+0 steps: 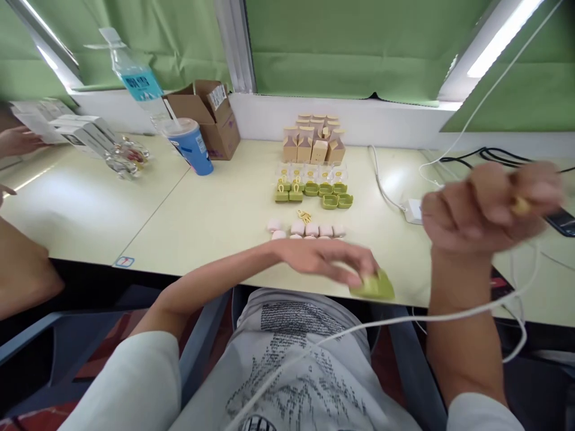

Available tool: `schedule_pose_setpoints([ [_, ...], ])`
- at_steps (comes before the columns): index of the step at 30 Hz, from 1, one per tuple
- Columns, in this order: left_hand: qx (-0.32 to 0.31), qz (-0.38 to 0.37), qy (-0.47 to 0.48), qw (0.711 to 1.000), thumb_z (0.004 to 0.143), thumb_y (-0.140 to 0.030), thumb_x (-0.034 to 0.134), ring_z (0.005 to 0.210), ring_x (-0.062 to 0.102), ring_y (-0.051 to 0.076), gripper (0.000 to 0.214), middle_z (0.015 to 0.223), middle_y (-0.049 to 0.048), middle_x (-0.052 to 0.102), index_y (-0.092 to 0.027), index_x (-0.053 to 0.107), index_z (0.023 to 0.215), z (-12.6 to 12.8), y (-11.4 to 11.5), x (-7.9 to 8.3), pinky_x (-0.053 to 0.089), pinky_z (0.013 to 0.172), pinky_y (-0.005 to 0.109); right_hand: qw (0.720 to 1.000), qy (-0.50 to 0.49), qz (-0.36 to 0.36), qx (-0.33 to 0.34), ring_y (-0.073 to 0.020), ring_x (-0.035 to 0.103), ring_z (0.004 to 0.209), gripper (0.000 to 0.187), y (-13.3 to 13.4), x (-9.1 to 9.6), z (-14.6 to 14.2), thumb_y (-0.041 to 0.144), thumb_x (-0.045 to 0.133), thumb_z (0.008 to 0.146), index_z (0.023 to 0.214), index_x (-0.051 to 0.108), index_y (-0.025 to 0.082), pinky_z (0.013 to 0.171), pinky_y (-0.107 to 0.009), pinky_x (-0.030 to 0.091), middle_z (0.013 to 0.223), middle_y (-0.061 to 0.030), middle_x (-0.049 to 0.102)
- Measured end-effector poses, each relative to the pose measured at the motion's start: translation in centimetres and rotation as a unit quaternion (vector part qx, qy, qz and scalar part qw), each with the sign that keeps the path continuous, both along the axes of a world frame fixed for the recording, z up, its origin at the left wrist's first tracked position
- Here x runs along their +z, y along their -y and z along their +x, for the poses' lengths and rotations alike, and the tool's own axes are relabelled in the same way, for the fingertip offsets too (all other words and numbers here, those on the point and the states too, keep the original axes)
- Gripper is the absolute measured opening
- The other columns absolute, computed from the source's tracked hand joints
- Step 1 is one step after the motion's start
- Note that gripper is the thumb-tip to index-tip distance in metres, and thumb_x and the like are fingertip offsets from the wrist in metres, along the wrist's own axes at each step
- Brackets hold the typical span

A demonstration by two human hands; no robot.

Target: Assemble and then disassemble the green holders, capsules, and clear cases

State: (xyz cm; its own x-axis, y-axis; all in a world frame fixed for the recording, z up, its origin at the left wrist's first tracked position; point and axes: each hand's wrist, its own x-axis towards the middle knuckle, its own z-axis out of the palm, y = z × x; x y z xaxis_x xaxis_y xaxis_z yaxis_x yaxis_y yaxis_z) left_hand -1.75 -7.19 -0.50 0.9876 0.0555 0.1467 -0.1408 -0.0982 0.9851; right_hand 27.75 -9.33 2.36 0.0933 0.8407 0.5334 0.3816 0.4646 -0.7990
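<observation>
My left hand (327, 257) reaches across the table's near edge, its fingers closed on a small green case (375, 286). My right hand (485, 206) is raised at the right, blurred, fingers curled round a small yellow piece (521, 206). Ahead lie a row of pink pieces (309, 230), loose yellow clips (304, 215), green cases (330, 194) in rows, and small tan boxes (314, 143) stacked at the back.
A blue cup (193, 146), a tilted water bottle (135, 75) and a cardboard box (211, 117) stand at the back left. White cables (381, 179) and a charger (413, 211) lie at the right. Another person's hand (18, 140) and arm are at the left.
</observation>
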Motion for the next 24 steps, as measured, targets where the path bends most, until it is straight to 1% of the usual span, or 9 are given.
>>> schedule_pose_setpoints([
  [2,-0.091,-0.029,-0.024,0.995,0.094,-0.039,0.087,0.138,0.071,0.029,0.025,0.108,0.0069,0.074,-0.023,0.069,0.096,2.7,3.0,-0.4,0.054,0.125,0.041,0.994,-0.108,0.020,0.030,-0.0180,0.020,0.051,0.069,-3.1,0.7,-3.2,0.104,0.066,0.071,0.098,0.058,0.041,0.044,-0.038,0.023,0.073,0.0021,0.034],
  [5,-0.143,-0.057,0.023,0.988,0.089,-0.060,0.090,0.118,0.080,0.030,0.042,0.094,0.0041,0.073,-0.023,0.070,0.086,6.4,6.1,-1.6,0.064,0.105,0.038,0.994,-0.103,-0.021,0.017,-0.0217,0.032,0.062,0.063,-6.8,1.1,-6.8,0.099,0.060,0.085,0.106,0.060,0.040,0.055,-0.040,0.034,0.092,-0.0038,0.060],
  [7,-0.161,-0.031,0.089,0.982,0.088,-0.056,0.092,0.109,0.081,0.027,0.039,0.097,0.0056,0.077,-0.023,0.071,0.085,7.5,6.9,-1.5,0.064,0.103,0.036,0.995,-0.084,-0.045,0.015,-0.0246,0.044,0.072,0.063,-7.9,1.1,-7.6,0.099,0.055,0.090,0.114,0.063,0.042,0.061,-0.040,0.039,0.102,-0.0059,0.069],
  [9,-0.117,0.041,0.122,0.985,0.092,-0.045,0.091,0.121,0.078,0.026,0.029,0.107,0.0071,0.081,-0.025,0.071,0.085,7.5,6.7,-0.8,0.054,0.121,0.035,0.996,-0.068,-0.050,0.024,-0.0270,0.053,0.082,0.065,-8.1,1.3,-7.4,0.100,0.052,0.093,0.121,0.066,0.043,0.064,-0.041,0.041,0.105,-0.0074,0.074],
  [11,0.018,0.101,0.090,0.991,0.102,-0.042,0.079,0.133,0.072,0.026,0.023,0.118,0.0089,0.079,-0.026,0.068,0.089,7.1,6.1,-0.1,0.040,0.137,0.041,0.997,-0.057,-0.036,0.037,-0.0285,0.058,0.087,0.065,-7.6,1.7,-6.7,0.100,0.052,0.094,0.124,0.066,0.043,0.065,-0.042,0.041,0.107,-0.0087,0.075],
  [12,0.077,0.120,0.076,0.987,0.106,-0.043,0.071,0.132,0.070,0.026,0.023,0.119,0.0099,0.078,-0.026,0.065,0.091,7.0,5.8,-0.1,0.038,0.138,0.045,0.997,-0.056,-0.026,0.039,-0.0286,0.058,0.087,0.063,-7.2,2.0,-6.3,0.098,0.053,0.095,0.122,0.066,0.043,0.064,-0.042,0.041,0.108,-0.0089,0.075],
  [14,0.107,0.137,0.075,0.982,0.108,-0.044,0.066,0.117,0.069,0.027,0.026,0.111,0.0102,0.075,-0.025,0.061,0.091,7.3,5.6,-0.8,0.045,0.130,0.050,0.997,-0.067,-0.003,0.034,-0.0273,0.055,0.082,0.058,-6.6,2.5,-5.7,0.095,0.057,0.094,0.115,0.063,0.041,0.063,-0.041,0.037,0.111,-0.0084,0.072],
  [19,0.036,0.078,0.114,0.990,0.100,-0.055,0.079,0.102,0.068,0.026,0.035,0.098,0.0057,0.074,-0.026,0.063,0.087,10.0,7.3,-3.2,0.044,0.127,0.049,0.993,-0.114,0.014,0.022,-0.0200,0.041,0.065,0.049,-7.0,2.3,-4.7,0.082,0.069,0.093,0.099,0.054,0.035,0.056,-0.039,0.031,0.102,-0.0055,0.065],
  [24,-0.063,0.004,0.085,0.994,0.092,-0.055,0.090,0.100,0.067,0.025,0.038,0.096,0.0051,0.075,-0.025,0.067,0.091,12.0,9.7,-4.7,0.055,0.100,0.039,0.983,-0.155,-0.030,0.091,-0.0144,0.034,0.061,0.046,-10.0,-0.4,-6.4,0.073,0.080,0.091,0.093,0.057,0.033,0.052,-0.031,0.032,0.091,0.0014,0.062],
])
